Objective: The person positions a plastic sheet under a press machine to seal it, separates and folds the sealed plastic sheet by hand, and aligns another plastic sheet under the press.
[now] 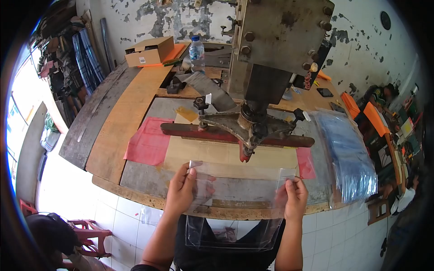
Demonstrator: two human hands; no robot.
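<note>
A clear plastic sheet (239, 192), perhaps a pouch, is stretched between my two hands at the front edge of the worktable, its lower part hanging over the edge toward my lap. My left hand (181, 189) pinches its upper left corner between thumb and fingers. At the upper right corner, my right hand (294, 196) grips it the same way. Just beyond the sheet stands a heavy metal press (255, 119) with a long red-brown bar (190, 131) over a cream-coloured sheet (217, 156). Pink material (148, 142) sticks out on the left.
A thick stack of clear plastic pieces (348, 156) lies on the table's right side. Farther back are a cardboard box (150, 50), a water bottle (196, 54) and a phone (324, 92). One person (382, 97) is at the far right, another (52, 237) at lower left beside a red stool (92, 235).
</note>
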